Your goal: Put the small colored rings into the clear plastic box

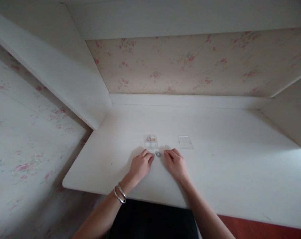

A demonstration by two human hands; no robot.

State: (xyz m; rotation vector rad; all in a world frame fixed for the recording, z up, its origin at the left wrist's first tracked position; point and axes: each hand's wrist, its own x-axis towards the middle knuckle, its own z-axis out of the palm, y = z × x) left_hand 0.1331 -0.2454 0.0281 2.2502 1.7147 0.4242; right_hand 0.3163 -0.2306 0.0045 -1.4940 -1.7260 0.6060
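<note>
On the white desk (230, 179), my left hand (142, 162) is closed in a pinch. A tiny greyish thing shows at its fingertips, too small to name. Just right of it lies a small round grey piece (158, 154), ring-like in look. My right hand (174, 163) rests on the desk to the right of that piece, fingers curled together; whatever they may hold is hidden. Beyond my left hand sits a small clear plastic box (150, 146) with compartments, holding small pinkish and yellowish bits. A clear flat lid (186, 142) lies apart, beyond my right hand.
A white upright panel (73, 73) bounds the desk on the left, and another panel (289, 109) stands at the right. Floral wallpaper (180, 66) covers the wall behind, under a white overhead board (190, 20). The desk's rounded front corner (65, 182) is at the left.
</note>
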